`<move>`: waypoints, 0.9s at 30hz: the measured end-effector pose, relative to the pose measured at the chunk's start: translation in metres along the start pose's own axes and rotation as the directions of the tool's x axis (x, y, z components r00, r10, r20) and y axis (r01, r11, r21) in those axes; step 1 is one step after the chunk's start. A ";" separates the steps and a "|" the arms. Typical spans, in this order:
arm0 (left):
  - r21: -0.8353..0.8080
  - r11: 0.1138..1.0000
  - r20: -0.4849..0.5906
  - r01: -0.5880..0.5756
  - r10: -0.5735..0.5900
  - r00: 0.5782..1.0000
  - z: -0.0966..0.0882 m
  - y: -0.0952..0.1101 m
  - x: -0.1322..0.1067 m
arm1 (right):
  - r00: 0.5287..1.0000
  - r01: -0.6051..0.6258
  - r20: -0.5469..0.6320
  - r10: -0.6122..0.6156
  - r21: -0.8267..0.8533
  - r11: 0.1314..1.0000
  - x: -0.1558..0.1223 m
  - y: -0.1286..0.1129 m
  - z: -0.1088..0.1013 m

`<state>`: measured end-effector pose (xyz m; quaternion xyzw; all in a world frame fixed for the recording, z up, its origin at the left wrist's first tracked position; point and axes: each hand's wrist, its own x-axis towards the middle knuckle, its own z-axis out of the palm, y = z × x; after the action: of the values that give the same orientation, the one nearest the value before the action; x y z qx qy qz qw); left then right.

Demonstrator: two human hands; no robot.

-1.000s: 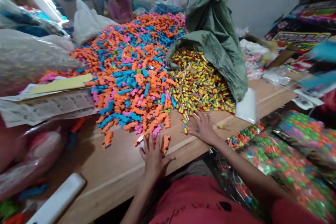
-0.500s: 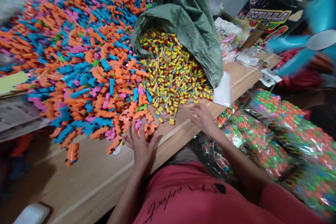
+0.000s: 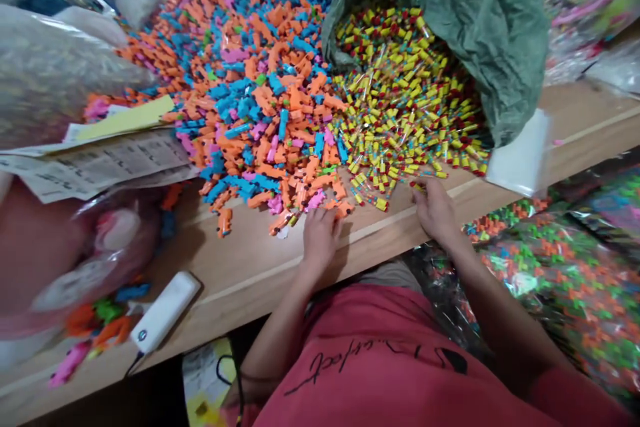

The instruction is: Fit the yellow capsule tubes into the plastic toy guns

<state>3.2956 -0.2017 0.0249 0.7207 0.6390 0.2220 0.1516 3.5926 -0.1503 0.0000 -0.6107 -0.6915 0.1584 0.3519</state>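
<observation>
A wide heap of orange, blue and pink plastic pieces (image 3: 260,100) covers the wooden table (image 3: 280,280). Beside it, small yellow tubes with red ends (image 3: 405,107) spill from a green woven sack (image 3: 450,27). My left hand (image 3: 320,237) lies at the heap's front edge, touching orange pieces, its fingers bunched. My right hand (image 3: 435,210) sits at the edge of the yellow tubes, with one tube at its fingertips. Whether either hand grips anything is hidden.
Printed paper (image 3: 100,163) and a yellow card (image 3: 125,119) lie at the heap's left. A white block (image 3: 520,153) leans against the sack. A white device (image 3: 163,312) and loose pieces sit near the front edge. Filled clear bags (image 3: 560,300) lie to the right below the table.
The view has tilted and shifted, bringing more of the table's left front into sight. My hands have drawn closer together, and my left hand's fingers have bunched instead of spreading.
</observation>
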 end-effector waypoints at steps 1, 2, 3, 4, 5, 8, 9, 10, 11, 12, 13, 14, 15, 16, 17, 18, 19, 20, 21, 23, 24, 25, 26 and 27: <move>0.015 1.000 0.019 -0.017 0.017 1.000 0.004 0.000 0.004 | 1.000 0.025 0.007 -0.026 0.055 0.998 0.001 -0.014 0.005; 0.032 0.999 0.029 -0.030 0.029 0.999 0.007 0.000 0.007 | 0.998 0.055 0.027 -0.058 0.097 0.994 0.000 -0.027 0.010; 0.052 0.998 0.033 -0.036 0.034 0.999 0.009 0.000 0.010 | 0.994 0.087 0.055 -0.095 0.129 0.988 -0.002 -0.039 0.014; 0.071 0.997 0.033 -0.040 0.037 0.999 0.011 0.000 0.011 | 0.987 0.121 0.082 -0.135 0.157 0.980 -0.006 -0.051 0.019; 0.085 0.995 0.034 -0.043 0.041 0.999 0.011 0.000 0.011 | 0.979 0.151 0.106 -0.172 0.183 0.971 -0.010 -0.060 0.023; 0.061 0.996 0.044 -0.061 0.058 0.997 0.008 -0.002 0.003 | 0.966 0.172 0.150 -0.211 0.240 0.955 -0.025 -0.078 0.036; 0.038 0.997 0.047 -0.065 0.063 0.997 0.006 -0.003 -0.001 | 0.966 0.155 0.166 -0.199 0.244 0.957 -0.030 -0.081 0.040; 0.016 0.998 0.045 -0.062 0.061 0.997 0.005 -0.004 -0.004 | 0.964 0.137 0.189 -0.185 0.242 0.961 -0.034 -0.083 0.045; -0.003 0.999 0.041 -0.052 0.052 0.998 0.005 -0.004 -0.008 | 0.960 0.125 0.218 -0.178 0.234 0.964 -0.037 -0.084 0.050; -0.018 0.999 0.035 -0.038 0.039 0.999 0.006 -0.005 -0.011 | 0.952 0.125 0.247 -0.180 0.223 0.967 -0.039 -0.085 0.054; -0.030 0.999 0.030 -0.022 0.023 0.999 0.007 -0.006 -0.014 | 0.943 0.136 0.275 -0.190 0.204 0.969 -0.041 -0.085 0.059; -0.043 0.999 0.026 -0.006 0.007 1.000 0.008 -0.006 -0.016 | 0.933 0.154 0.300 -0.201 0.175 0.973 -0.041 -0.085 0.064; -0.058 0.998 0.024 0.007 -0.006 1.000 0.010 -0.007 -0.019 | 0.923 0.175 0.322 -0.211 0.138 0.975 -0.041 -0.086 0.068; -0.077 0.997 0.022 0.015 -0.013 1.000 0.011 -0.008 -0.021 | 0.916 0.194 0.339 -0.216 0.098 0.976 -0.040 -0.087 0.071; -0.104 0.994 0.017 0.017 -0.015 1.000 0.012 -0.008 -0.024 | 0.910 0.211 0.350 -0.221 0.066 0.975 -0.039 -0.087 0.074; -0.139 0.990 -0.001 0.019 -0.020 1.000 0.013 -0.009 -0.027 | 0.907 0.226 0.354 -0.228 0.049 0.973 -0.038 -0.088 0.075; -0.186 0.982 -0.040 0.025 -0.033 0.999 0.012 -0.009 -0.030 | 0.905 0.238 0.351 -0.239 0.048 0.970 -0.037 -0.089 0.076; -0.248 0.968 -0.099 0.041 -0.068 0.993 0.011 -0.009 -0.034 | 0.903 0.250 0.343 -0.258 0.067 0.966 -0.036 -0.091 0.076; -0.329 0.942 -0.169 0.073 -0.134 0.976 0.008 -0.009 -0.037 | 0.903 0.262 0.326 -0.280 0.099 0.960 -0.036 -0.093 0.076; -0.550 0.820 -0.247 0.162 -0.344 0.906 0.002 -0.009 -0.042 | 0.903 0.283 0.281 -0.326 0.185 0.941 -0.037 -0.100 0.073; -0.673 0.712 -0.213 0.201 -0.446 0.869 -0.001 -0.008 -0.043 | 0.902 0.293 0.257 -0.348 0.228 0.929 -0.037 -0.105 0.072; -0.783 0.578 -0.130 0.232 -0.515 0.847 -0.005 -0.008 -0.044 | 0.899 0.303 0.238 -0.368 0.268 0.914 -0.038 -0.110 0.071; -0.865 0.430 -0.018 0.259 -0.541 0.841 -0.008 -0.007 -0.043 | 0.895 0.311 0.227 -0.385 0.302 0.901 -0.038 -0.116 0.070; -0.915 0.292 0.089 0.279 -0.528 0.844 -0.012 -0.007 -0.042 | 0.892 0.312 0.221 -0.394 0.330 0.891 -0.038 -0.122 0.069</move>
<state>3.2798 -0.2435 0.0259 0.3038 0.5892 0.5653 0.4909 3.4565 -0.1971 0.0194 -0.3870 -0.8045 0.2746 0.3571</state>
